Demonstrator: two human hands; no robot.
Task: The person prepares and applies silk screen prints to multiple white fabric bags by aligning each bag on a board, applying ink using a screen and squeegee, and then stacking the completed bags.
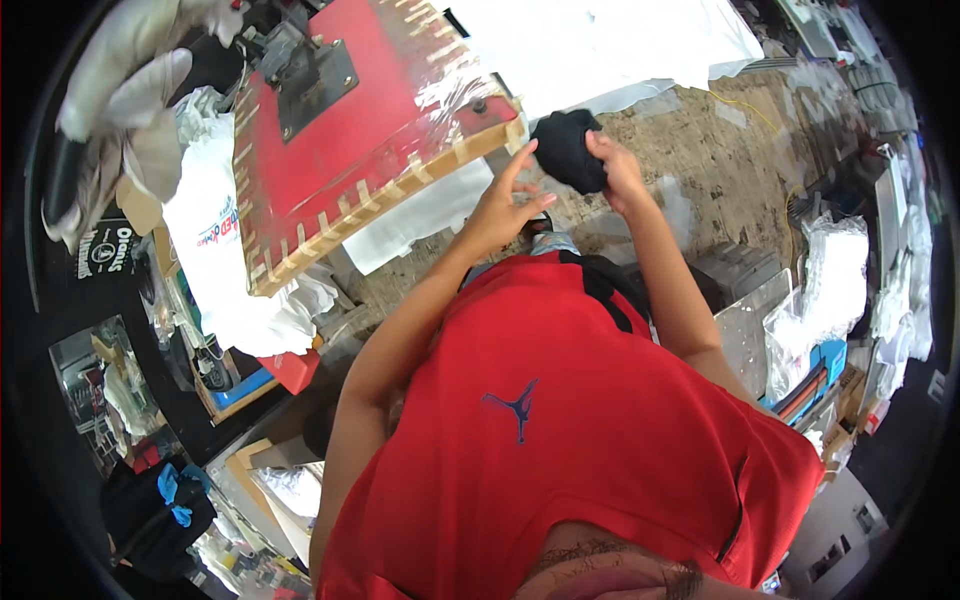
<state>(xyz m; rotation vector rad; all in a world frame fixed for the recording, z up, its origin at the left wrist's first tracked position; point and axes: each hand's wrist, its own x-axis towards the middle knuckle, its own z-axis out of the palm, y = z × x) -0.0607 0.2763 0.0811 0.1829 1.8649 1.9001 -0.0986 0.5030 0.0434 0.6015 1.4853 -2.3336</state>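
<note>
A black, bunched-up soft fabric thing (572, 150), whose exact kind I cannot make out, is held up above the floor. My right hand (618, 172) is closed on its right side, thumb on the near face. On its other side, my left hand (508, 195) has its fingers spread. The index fingertip reaches close to the fabric's left edge; whether it touches I cannot tell. Just left of that hand stands a large red panel (370, 110), its border lined with tan tape strips and a black metal bracket fixed on top.
White sheeting (610, 50) covers a surface beyond my hands. The worn floor (660, 140) has pale scraps and a yellow cord (745, 112). Left of the panel hangs a white plastic bag (205, 240). Clear-wrapped white goods (835, 270) stand at the right.
</note>
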